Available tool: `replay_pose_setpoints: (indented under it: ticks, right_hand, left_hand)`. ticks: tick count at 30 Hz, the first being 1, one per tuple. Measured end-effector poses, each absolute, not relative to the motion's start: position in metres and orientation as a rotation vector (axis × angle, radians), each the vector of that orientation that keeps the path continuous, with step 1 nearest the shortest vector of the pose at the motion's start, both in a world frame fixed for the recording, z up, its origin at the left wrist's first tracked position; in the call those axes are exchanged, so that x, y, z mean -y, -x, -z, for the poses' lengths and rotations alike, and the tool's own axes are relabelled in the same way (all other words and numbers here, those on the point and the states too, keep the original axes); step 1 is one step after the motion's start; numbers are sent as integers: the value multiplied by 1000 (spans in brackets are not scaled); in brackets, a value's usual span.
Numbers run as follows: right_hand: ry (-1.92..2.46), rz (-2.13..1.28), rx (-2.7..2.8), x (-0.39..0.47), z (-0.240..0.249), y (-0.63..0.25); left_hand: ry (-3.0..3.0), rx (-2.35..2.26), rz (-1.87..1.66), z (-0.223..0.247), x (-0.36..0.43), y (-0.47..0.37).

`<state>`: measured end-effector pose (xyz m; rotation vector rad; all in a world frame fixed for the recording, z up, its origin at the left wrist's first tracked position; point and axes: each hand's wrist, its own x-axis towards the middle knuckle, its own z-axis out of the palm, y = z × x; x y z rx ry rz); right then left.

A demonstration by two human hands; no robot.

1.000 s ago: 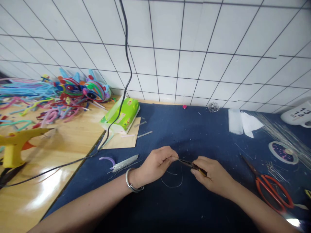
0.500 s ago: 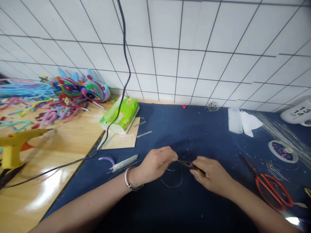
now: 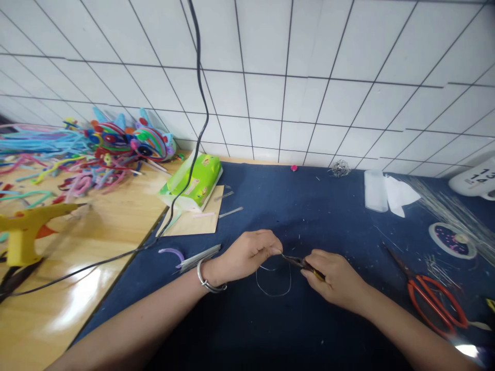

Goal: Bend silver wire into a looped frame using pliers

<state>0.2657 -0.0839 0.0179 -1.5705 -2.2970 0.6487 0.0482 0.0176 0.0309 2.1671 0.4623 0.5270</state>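
Between my hands is a thin silvery wire (image 3: 274,295), bent into a loop that hangs below them over the dark blue cloth (image 3: 247,335). My left hand (image 3: 253,255), with a silver bracelet at the wrist, pinches the wire between thumb and fingers. My right hand (image 3: 334,278) is closed round the handles of pliers (image 3: 297,261) with dark jaws and yellow-and-black grips. The jaws point left and meet the wire close to my left fingertips. Just what lies between the jaws is too small to make out.
Red-handled scissors (image 3: 436,304) lie at the right, near a round dish (image 3: 452,241) and long wires (image 3: 460,211). At left are a wire bundle (image 3: 199,258), a green tissue pack (image 3: 193,180), a yellow glue gun (image 3: 27,232) and a black cable (image 3: 199,77).
My hands stay almost in place, the wire still between left fingers and pliers. My left hand sits very slightly higher, and the whole view has shifted a little.
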Motion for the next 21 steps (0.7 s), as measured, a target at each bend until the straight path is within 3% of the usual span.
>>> replay_pose_setpoints:
  ticks: [7, 15, 21]
  right_hand:
    - [1557, -673, 2237, 84, -16, -264]
    - [1627, -792, 1995, 84, -17, -262]
    - [1613, -809, 1956, 84, -16, -261]
  left_hand:
    - [-1865, -604, -524, -29, -18, -50]
    - [-870, -619, -680, -16, -6, -60]
    - [-711, -573, -742, -21, 1, -63]
